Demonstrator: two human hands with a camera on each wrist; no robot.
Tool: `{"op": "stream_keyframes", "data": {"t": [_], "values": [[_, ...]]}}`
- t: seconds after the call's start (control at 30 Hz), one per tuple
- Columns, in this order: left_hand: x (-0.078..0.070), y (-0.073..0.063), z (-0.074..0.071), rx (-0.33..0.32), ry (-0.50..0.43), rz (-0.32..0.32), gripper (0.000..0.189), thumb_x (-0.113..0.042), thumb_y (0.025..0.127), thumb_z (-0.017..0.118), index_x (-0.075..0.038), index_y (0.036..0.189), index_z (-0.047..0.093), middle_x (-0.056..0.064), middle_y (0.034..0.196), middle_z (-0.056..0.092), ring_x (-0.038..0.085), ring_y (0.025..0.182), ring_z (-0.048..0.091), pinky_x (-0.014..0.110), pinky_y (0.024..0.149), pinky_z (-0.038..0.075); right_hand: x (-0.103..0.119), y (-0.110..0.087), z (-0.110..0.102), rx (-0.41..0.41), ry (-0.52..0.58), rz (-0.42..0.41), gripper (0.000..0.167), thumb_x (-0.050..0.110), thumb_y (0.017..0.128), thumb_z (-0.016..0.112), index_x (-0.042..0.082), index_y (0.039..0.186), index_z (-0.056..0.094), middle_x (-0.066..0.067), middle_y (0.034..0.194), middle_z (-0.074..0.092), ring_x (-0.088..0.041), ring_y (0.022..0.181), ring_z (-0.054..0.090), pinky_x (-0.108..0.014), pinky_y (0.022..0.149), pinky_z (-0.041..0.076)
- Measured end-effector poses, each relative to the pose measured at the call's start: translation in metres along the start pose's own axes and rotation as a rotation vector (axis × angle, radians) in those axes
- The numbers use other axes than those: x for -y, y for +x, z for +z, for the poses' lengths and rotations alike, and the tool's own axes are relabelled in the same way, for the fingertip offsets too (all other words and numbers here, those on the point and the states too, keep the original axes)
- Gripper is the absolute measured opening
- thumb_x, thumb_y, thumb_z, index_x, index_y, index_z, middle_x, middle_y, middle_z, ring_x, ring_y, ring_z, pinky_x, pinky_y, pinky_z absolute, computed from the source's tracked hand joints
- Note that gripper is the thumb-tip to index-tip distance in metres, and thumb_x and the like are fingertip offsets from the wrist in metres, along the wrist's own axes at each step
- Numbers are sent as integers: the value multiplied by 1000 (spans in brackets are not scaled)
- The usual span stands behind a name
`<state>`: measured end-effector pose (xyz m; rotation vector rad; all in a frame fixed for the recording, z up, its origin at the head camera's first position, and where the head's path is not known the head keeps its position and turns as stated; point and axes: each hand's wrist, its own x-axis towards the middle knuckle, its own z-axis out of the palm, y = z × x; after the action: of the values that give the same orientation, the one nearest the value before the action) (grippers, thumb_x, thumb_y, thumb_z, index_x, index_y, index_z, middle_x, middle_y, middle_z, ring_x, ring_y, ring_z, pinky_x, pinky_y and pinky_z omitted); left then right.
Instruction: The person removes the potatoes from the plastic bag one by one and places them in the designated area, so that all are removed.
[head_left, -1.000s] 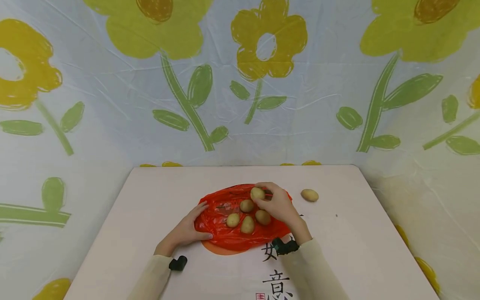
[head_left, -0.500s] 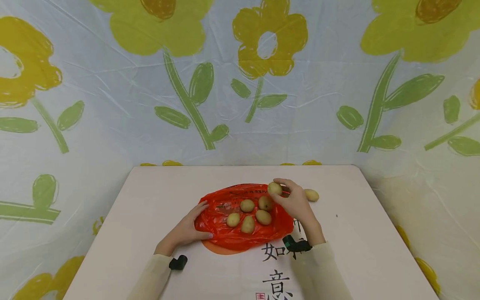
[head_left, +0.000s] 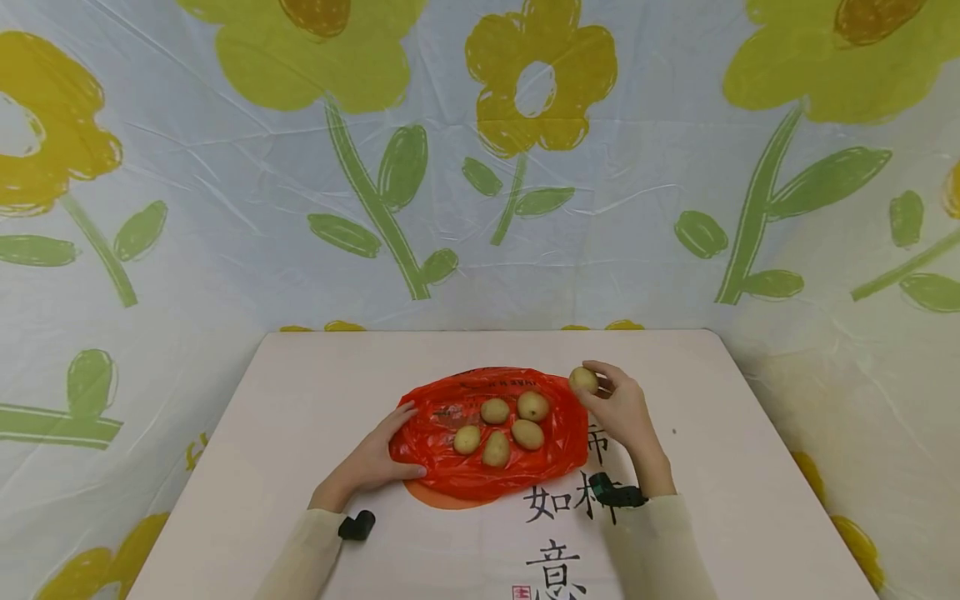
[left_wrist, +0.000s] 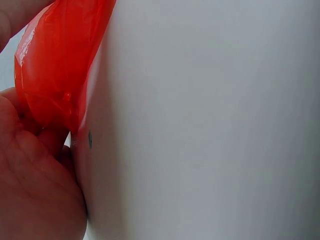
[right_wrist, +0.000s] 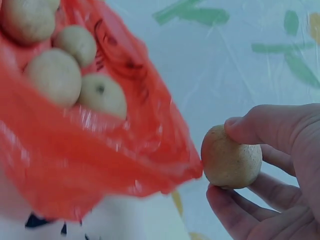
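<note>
A red plastic bag (head_left: 442,475) lies open on the table with several potatoes (head_left: 496,450) in it. At its left edge, my left hand (head_left: 378,454) holds the bag between spread thumb and fingers; the left wrist view shows the red plastic (left_wrist: 62,65) between them. My right hand (head_left: 626,412) pinches a potato (head_left: 582,380) between thumb and fingertips, just past the bag's right rim. Seen from the right wrist, this potato (right_wrist: 230,162) is right beside the bag's corner, and the other potatoes (right_wrist: 55,77) sit inside the mouth.
The pale table (head_left: 300,400) carries black brush characters (head_left: 555,567) and an orange disc print (head_left: 442,502) partly under the bag. A flower-printed cloth (head_left: 600,233) hangs behind and at both sides. Black wrist devices (head_left: 356,525) are worn on both arms.
My right hand has carried its potato rightward from over the bag to beyond its right rim. The loose potato on the table's right is now hidden behind that hand. My left hand stays put.
</note>
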<state>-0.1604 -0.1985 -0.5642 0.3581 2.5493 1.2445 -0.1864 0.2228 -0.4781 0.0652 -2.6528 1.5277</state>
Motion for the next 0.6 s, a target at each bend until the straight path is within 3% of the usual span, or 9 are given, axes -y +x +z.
{"op": "stream_keyframes", "data": {"t": [0.6], "values": [[-7, 3, -3, 9, -3, -38, 103, -45, 75, 88, -21, 161, 36, 3, 172, 23, 38, 157, 21, 68, 119, 30, -42, -3, -13, -14, -79, 79, 48, 15, 97, 72, -1, 140, 57, -24, 143, 56, -48, 128, 59, -54, 101, 55]]}}
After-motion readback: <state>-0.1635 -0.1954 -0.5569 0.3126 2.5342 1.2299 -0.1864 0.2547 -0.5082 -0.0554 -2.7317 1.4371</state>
